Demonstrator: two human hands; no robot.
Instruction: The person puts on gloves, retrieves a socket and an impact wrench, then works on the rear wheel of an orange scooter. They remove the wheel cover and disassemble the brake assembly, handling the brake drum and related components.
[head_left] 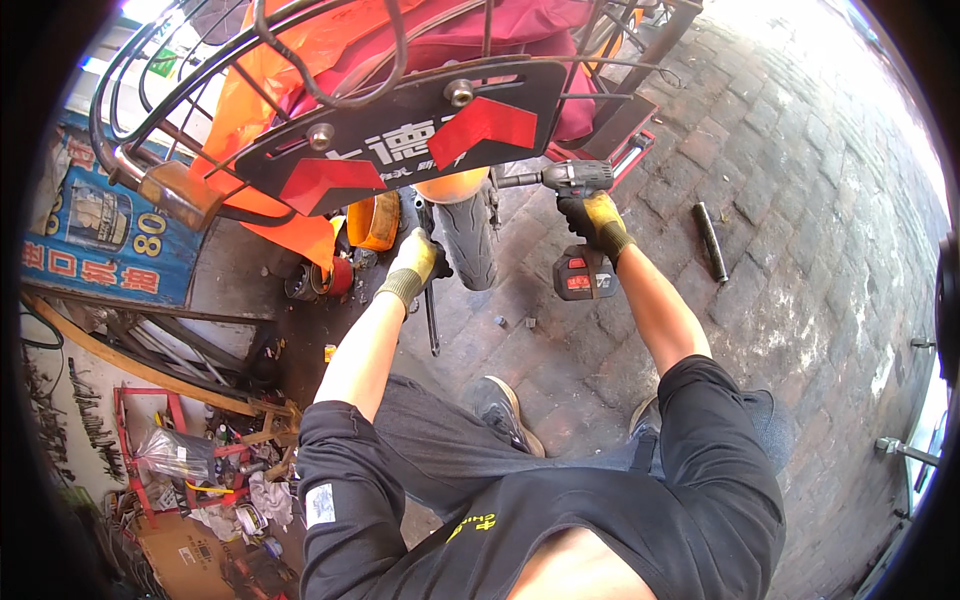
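Observation:
My left hand point(414, 266), in a yellow and black glove, is closed on a long dark wrench point(432, 318) standing upright left of a black tyre point(465, 245). My right hand point(597, 223), gloved alike, grips a cordless impact wrench point(576, 179). Its socket points left toward the wheel's upper right side; I cannot tell whether it sits on a fastener. Its battery point(585, 278) hangs below my hand. Above the tyre is a wire basket point(488, 30) with a dark plate point(395, 135) bearing two red chevrons, and orange and magenta cloth point(340, 40) inside.
A metal tube point(710, 242) lies on the paving point(780, 200) to the right. At left are a blue signboard point(120, 260), an orange container point(373, 222), a wooden strip point(170, 370) and a red rack point(150, 505) with clutter. My shoes point(500, 410) are below the wheel.

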